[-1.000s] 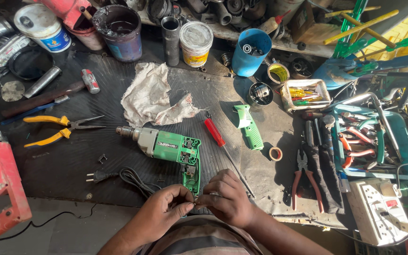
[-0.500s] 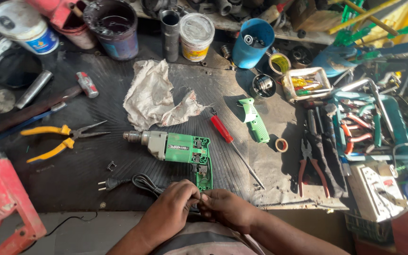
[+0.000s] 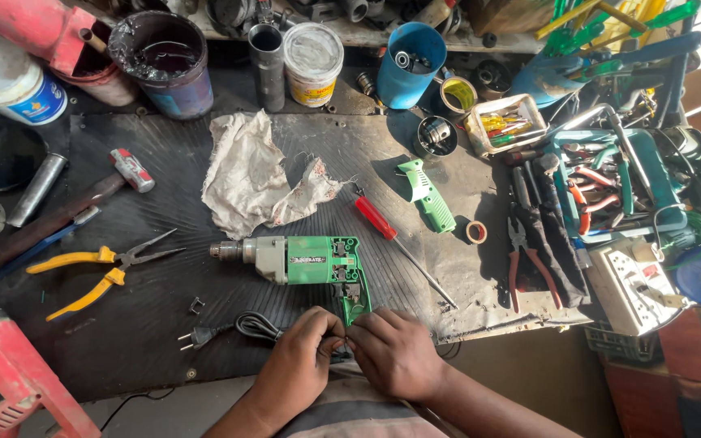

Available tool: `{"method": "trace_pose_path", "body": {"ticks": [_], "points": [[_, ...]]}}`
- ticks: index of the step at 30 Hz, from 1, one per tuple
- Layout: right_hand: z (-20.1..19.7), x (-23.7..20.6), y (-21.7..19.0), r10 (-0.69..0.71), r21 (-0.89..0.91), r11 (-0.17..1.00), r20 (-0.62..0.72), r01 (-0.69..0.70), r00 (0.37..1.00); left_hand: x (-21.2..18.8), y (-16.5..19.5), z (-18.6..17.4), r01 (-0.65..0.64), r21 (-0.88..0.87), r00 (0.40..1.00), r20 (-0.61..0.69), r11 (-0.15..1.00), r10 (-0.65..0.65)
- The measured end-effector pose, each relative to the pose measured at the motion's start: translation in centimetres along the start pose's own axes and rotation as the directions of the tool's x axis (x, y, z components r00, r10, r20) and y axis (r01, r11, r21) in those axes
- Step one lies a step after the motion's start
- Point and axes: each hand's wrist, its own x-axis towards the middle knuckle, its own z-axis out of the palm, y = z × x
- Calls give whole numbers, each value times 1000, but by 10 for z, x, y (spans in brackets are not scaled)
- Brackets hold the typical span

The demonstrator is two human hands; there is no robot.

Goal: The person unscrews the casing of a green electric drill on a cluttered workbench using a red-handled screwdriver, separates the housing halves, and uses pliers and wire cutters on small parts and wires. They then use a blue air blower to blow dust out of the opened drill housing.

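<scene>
Head view: the mat, a dark ribbed sheet, covers most of the bench, and its near edge runs just in front of both hands. Bare mat lies between the pliers and the drill, and again to the left of the plug. The right side of the bench is packed with a tool pile, which reaches the mat's right edge.

The rag lies crumpled above the drill, apart from it. The drill, green with 1 side cover off, lies flat at mid-mat, chuck pointing left and handle pointing toward the near edge. The cover rests to the upper right, well apart. The pliers, yellow-handled, lie to the left with jaws toward the drill. The screwdriver, red-handled, lies diagonally just right of the drill. The cord coils beside the left hand, and its plug points left.

The left hand and right hand meet at the bottom of the handle, fingertips pressed close together and pinching something small there; what it is cannot be made out.
</scene>
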Motion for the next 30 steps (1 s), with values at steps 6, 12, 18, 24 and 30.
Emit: {"method": "trace_pose_path", "body": {"ticks": [6, 12, 18, 24, 30], "points": [[20, -18, 1, 371, 420, 821, 124, -387, 920, 3, 6, -7, -176, 242, 984, 81, 954, 161], [45, -29, 41, 413, 581, -275, 791, -766, 451, 7, 6, -7, -301, 285, 952, 144, 910, 270], [51, -44, 62, 11, 271, -668, 935, -694, 355, 12, 0, 0, -480, 365, 877, 180, 798, 446], [38, -49, 67, 330, 528, -414, 846, -741, 419, 14, -14, 8, -96, 231, 995, 22, 968, 93], [-19, -94, 151, 777, 464, 551, 18, -693, 630, 13, -27, -22, 411, 154, 880, -323, 898, -348]]}}
